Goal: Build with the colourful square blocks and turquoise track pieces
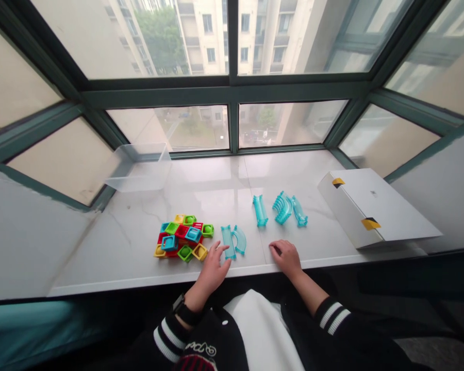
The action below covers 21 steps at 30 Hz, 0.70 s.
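My left hand lies flat on the white sill, fingers spread, its fingertips touching a straight turquoise track piece that lies beside a curved one. Left of it sits a pile of coloured square blocks in red, green, yellow and blue. My right hand rests on the sill with its fingers curled loosely and holds nothing. Beyond it lie more turquoise track pieces: a straight one, a stack of curved ones and another straight one.
A clear plastic tub stands at the back left of the sill. A white flat box with yellow-and-black corner tabs lies at the right. Dark green window frames surround the sill on three sides.
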Motion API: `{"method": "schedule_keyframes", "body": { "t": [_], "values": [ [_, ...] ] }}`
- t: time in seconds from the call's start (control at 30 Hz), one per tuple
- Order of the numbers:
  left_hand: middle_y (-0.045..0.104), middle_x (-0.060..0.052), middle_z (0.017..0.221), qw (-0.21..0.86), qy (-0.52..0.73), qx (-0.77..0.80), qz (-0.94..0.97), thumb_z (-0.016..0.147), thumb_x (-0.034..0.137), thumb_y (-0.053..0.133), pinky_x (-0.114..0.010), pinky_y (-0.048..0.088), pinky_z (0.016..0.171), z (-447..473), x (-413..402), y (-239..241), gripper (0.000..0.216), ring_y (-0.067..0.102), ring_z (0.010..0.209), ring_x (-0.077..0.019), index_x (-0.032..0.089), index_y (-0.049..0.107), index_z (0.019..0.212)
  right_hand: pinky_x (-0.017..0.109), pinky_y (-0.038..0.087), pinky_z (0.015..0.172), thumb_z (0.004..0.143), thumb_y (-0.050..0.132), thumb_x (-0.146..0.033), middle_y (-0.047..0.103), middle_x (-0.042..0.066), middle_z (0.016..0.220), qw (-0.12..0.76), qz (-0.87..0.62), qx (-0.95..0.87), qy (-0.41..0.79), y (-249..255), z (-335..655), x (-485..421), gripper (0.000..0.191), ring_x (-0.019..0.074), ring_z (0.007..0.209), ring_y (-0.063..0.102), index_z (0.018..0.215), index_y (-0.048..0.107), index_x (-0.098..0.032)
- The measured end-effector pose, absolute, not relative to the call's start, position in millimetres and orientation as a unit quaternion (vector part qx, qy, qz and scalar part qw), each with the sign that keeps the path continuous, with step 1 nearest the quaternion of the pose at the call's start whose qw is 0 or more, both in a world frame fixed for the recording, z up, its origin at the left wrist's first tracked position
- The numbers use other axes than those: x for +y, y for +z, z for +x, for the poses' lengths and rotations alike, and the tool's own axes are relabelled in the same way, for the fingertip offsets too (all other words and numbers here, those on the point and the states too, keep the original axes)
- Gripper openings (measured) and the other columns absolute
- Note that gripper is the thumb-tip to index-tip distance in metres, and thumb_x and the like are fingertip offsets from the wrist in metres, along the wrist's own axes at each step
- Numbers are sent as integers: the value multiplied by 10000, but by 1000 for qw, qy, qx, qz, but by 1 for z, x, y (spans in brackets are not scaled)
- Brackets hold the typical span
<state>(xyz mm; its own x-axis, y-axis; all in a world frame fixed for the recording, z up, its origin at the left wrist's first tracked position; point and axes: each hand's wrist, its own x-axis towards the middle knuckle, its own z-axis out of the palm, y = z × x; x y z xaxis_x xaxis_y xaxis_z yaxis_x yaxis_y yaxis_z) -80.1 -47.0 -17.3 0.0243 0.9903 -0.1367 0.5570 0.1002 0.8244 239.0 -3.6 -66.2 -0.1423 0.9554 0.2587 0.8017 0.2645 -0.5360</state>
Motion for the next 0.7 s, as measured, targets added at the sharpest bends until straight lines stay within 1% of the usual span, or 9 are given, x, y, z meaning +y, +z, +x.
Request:
{"method": "schedule_keyframes", "body": {
  "t": [0.07,0.17,0.33,0.43,0.5,0.6,0.67,0.7],
  "values": [
    [434,-161,1613,379,278,645,603,913,321,653,-455,559,1043,-79,-46,-23,464,541,1410,-316,252,649,1372,379,426,817,985,557,-286,757,49,886,279,-587,-749,132,-67,240,-3,196,246,857,667,932,740,-241],
    [475,-161,1581,376,281,647,601,914,323,659,-453,543,1062,-74,-42,-31,491,613,1306,-290,242,626,1396,376,421,809,983,556,-290,753,49,881,274,-585,-752,126,-67,240,-3,197,246,851,663,932,741,-242],
    [512,-158,1556,363,278,643,614,902,245,632,-454,525,1091,-67,-35,-41,517,674,1167,-253,221,605,1417,381,426,807,976,560,-286,739,49,872,266,-587,-754,125,-66,240,-3,183,250,848,659,956,737,-243],
    [537,-152,1547,354,266,633,635,889,197,617,-475,501,1124,-65,-33,-43,553,657,1220,-270,215,589,1441,394,451,818,967,571,-283,728,52,886,270,-576,-758,141,-63,235,-4,204,257,860,660,1088,729,-238],
    [540,-150,1554,349,257,631,644,889,183,609,-484,492,1135,-64,-33,-43,561,633,1275,-285,212,589,1449,412,478,860,969,578,-287,729,60,954,279,-549,-770,167,-59,226,-6,297,264,914,669,1240,689,-239],
    [545,-139,1555,344,255,631,647,897,191,612,-475,511,1113,-62,-33,-43,561,627,1289,-288,218,590,1457,445,490,935,970,622,-316,720,79,1089,270,-501,-799,193,-54,206,-9,455,282,1031,659,1423,605,-271],
    [544,-135,1556,344,259,629,647,893,196,628,-465,528,1091,-63,-34,-43,571,638,1267,-282,219,589,1462,453,486,950,963,663,-341,707,88,1140,251,-485,-816,191,-51,192,-10,516,292,1070,645,1471,585,-299],
    [544,-132,1557,345,260,628,648,886,195,640,-463,531,1086,-63,-34,-43,580,646,1250,-278,222,590,1463,453,483,950,958,680,-352,702,92,1152,243,-481,-821,188,-50,186,-11,515,294,1072,641,1464,599,-308]
  ]
}}
